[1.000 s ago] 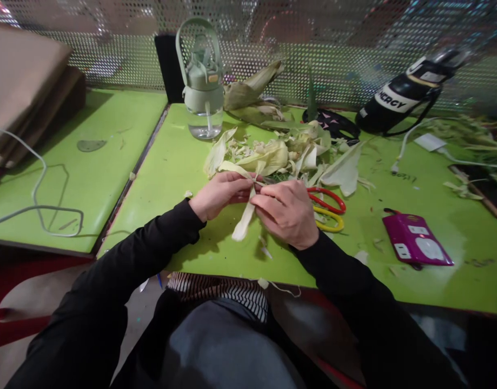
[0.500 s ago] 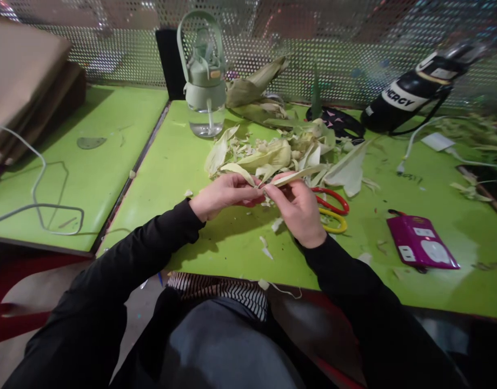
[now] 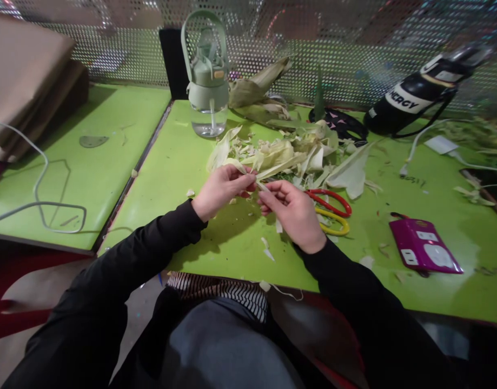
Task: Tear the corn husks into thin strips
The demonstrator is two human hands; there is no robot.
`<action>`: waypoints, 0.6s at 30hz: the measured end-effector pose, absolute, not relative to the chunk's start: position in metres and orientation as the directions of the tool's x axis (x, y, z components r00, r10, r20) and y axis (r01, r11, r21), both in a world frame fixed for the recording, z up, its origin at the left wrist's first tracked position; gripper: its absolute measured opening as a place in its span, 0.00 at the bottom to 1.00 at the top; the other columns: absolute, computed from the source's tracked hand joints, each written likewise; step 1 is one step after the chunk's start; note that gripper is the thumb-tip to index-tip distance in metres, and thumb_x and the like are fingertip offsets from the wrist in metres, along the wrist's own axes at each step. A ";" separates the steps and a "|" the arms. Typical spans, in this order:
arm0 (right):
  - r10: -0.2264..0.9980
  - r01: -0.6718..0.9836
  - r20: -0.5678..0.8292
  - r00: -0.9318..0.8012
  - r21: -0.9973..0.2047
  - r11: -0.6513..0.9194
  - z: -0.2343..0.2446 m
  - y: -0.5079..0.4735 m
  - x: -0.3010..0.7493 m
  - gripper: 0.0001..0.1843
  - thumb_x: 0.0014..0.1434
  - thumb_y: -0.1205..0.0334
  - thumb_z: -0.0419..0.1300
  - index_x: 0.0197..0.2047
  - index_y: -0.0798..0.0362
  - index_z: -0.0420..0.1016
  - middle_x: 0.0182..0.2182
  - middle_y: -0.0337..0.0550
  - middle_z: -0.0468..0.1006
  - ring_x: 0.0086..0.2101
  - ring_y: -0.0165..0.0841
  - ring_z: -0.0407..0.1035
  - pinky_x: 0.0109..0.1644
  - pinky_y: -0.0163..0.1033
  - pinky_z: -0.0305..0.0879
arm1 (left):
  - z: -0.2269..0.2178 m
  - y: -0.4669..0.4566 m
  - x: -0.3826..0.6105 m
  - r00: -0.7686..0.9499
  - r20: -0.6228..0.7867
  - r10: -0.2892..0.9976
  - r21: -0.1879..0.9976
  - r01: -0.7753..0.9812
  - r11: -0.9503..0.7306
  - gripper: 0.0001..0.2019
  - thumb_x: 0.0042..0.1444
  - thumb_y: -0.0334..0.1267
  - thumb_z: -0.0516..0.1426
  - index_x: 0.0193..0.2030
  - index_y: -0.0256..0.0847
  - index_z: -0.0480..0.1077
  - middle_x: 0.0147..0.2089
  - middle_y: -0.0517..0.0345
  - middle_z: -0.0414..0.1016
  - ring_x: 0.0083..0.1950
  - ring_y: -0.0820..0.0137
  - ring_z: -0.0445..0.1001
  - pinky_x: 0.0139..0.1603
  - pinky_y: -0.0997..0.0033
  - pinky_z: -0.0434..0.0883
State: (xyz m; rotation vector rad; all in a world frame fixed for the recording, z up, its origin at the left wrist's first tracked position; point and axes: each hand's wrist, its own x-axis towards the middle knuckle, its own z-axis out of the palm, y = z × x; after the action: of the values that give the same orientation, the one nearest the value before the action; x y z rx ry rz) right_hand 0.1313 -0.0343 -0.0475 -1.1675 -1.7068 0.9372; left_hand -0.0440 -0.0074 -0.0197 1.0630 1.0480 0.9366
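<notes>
My left hand (image 3: 220, 192) pinches a pale corn husk strip (image 3: 263, 186) between thumb and fingers. The thumb and fingertips of my right hand (image 3: 296, 212) are closed on the same strip, slightly lower and to the right. Beyond both hands lies a heap of torn corn husks (image 3: 277, 152), pale yellow to white, with small scraps around it. Beside my right hand rest scissors with a red handle loop (image 3: 342, 202) and a yellow one (image 3: 340, 231); their blades are hidden.
A green water bottle (image 3: 210, 102) stands behind the husks, near larger dry husks (image 3: 254, 92). At the back right a black bottle (image 3: 410, 102) leans against the perforated screen. A purple power strip (image 3: 429, 248) and a white charger (image 3: 441, 145) lie right. Brown paper (image 3: 25, 70) is piled left.
My right hand has moved slightly down and turned, drawing the strip with it. The leaf-like husk end that stuck out over my right hand no longer shows there. My left hand stays nearly in place.
</notes>
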 end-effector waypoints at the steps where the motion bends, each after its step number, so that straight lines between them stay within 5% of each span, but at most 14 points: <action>1: 0.915 0.469 0.332 -0.230 -0.786 0.404 -0.047 -0.037 0.132 0.12 0.66 0.50 0.62 0.40 0.50 0.74 0.31 0.42 0.81 0.30 0.33 0.74 0.34 0.42 0.72 | -0.021 -0.007 -0.044 0.219 -0.172 0.960 0.983 -0.027 0.183 0.04 0.63 0.29 0.58 0.36 0.35 0.70 0.28 0.61 0.75 0.29 0.78 0.71 0.35 0.74 0.69; 4: 0.716 0.746 0.589 -0.374 -0.267 0.610 -0.043 -0.040 0.134 0.06 0.69 0.58 0.60 0.40 0.50 0.77 0.35 0.45 0.83 0.35 0.38 0.74 0.40 0.45 0.69 | -0.028 -0.005 -0.046 0.213 -0.066 0.975 0.977 0.212 0.020 0.01 0.62 0.31 0.59 0.38 0.36 0.71 0.29 0.61 0.73 0.29 0.77 0.68 0.33 0.73 0.65; 7: 0.590 0.769 0.651 -0.478 -0.014 0.639 -0.041 -0.037 0.139 0.02 0.67 0.61 0.62 0.42 0.46 0.77 0.36 0.42 0.83 0.37 0.39 0.74 0.40 0.46 0.67 | -0.033 -0.004 -0.049 0.327 -0.005 0.945 0.919 0.375 -0.125 0.02 0.61 0.31 0.58 0.37 0.36 0.73 0.29 0.61 0.72 0.28 0.76 0.66 0.32 0.72 0.62; 10: 0.567 0.733 0.666 -0.486 -0.043 0.679 -0.040 -0.031 0.143 0.02 0.67 0.61 0.63 0.43 0.44 0.77 0.39 0.41 0.84 0.40 0.40 0.74 0.43 0.47 0.67 | -0.033 -0.006 -0.050 0.461 -0.030 0.887 0.877 0.437 -0.198 0.03 0.58 0.30 0.59 0.32 0.37 0.71 0.27 0.63 0.69 0.27 0.76 0.63 0.30 0.72 0.59; 14: 0.667 0.669 0.626 -0.404 -0.295 0.682 -0.038 -0.028 0.143 0.05 0.68 0.55 0.61 0.43 0.46 0.76 0.40 0.42 0.84 0.42 0.40 0.76 0.47 0.47 0.70 | -0.031 -0.009 -0.050 0.547 -0.124 0.828 0.919 0.378 -0.112 0.04 0.55 0.30 0.61 0.31 0.37 0.69 0.27 0.63 0.71 0.27 0.77 0.65 0.29 0.73 0.60; 18: 0.819 0.646 0.497 -0.288 -0.530 0.549 -0.036 -0.029 0.143 0.15 0.67 0.47 0.61 0.47 0.49 0.75 0.42 0.44 0.84 0.36 0.38 0.77 0.39 0.42 0.71 | -0.030 -0.009 -0.048 0.601 -0.137 0.788 0.984 0.171 0.041 0.04 0.59 0.30 0.58 0.33 0.35 0.70 0.29 0.59 0.75 0.30 0.77 0.71 0.34 0.75 0.69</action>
State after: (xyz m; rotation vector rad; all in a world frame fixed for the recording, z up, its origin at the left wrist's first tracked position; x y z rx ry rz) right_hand 0.1432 -0.0293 -0.0356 -1.1780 -2.0296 0.2906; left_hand -0.0483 -0.0092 -0.0300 1.4859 0.8533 0.5735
